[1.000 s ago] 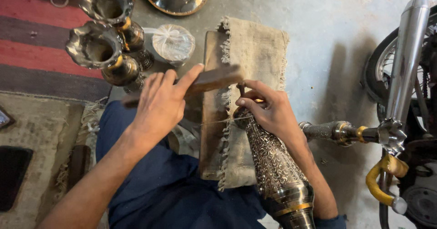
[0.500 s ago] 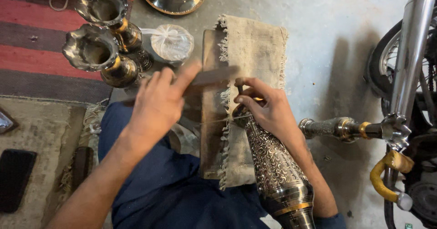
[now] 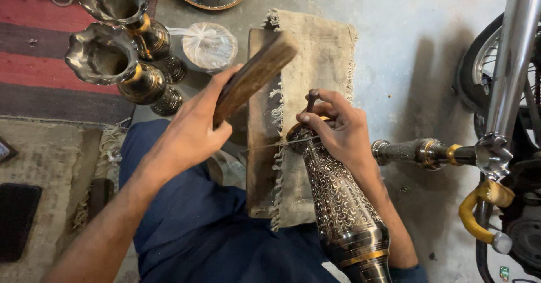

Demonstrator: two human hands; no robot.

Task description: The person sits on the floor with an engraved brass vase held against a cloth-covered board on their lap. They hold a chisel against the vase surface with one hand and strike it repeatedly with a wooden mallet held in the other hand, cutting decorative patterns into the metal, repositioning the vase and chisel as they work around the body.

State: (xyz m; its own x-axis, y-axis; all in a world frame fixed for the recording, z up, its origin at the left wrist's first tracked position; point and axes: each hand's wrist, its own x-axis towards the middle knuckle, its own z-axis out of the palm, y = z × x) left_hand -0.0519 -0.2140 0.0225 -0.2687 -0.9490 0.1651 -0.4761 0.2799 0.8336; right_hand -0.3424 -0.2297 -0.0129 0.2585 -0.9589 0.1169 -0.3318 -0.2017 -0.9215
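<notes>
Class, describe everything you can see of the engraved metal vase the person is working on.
The engraved silver-coloured metal vase is long and tapered, covered in fine scrolling pattern, with a gold-coloured band and smooth rings near its wide end. It lies tilted across the person's lap, narrow end resting on the burlap-covered wooden board. The right hand grips that narrow end while holding a thin dark tool upright against it. The left hand raises a flat wooden mallet above, not touching.
</notes>
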